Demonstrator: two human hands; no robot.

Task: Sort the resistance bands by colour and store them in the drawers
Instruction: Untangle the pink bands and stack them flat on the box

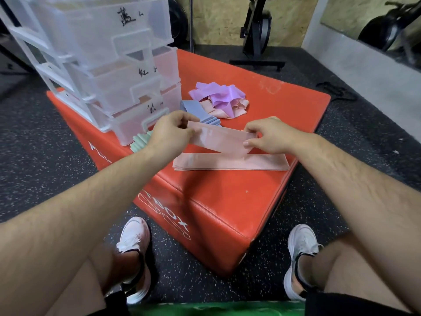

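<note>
Pink band (219, 140) pinched between left hand (170, 133), right hand (268, 137).

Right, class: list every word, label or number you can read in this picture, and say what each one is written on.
"TBOX": white print on the near side of the red box; any earlier letters are not visible.
White print on the box's left side: only partly in view, unreadable.
Black handwriting on the fronts of the top drawer, middle drawer and bottom drawer: scrawled, unreadable.
</note>
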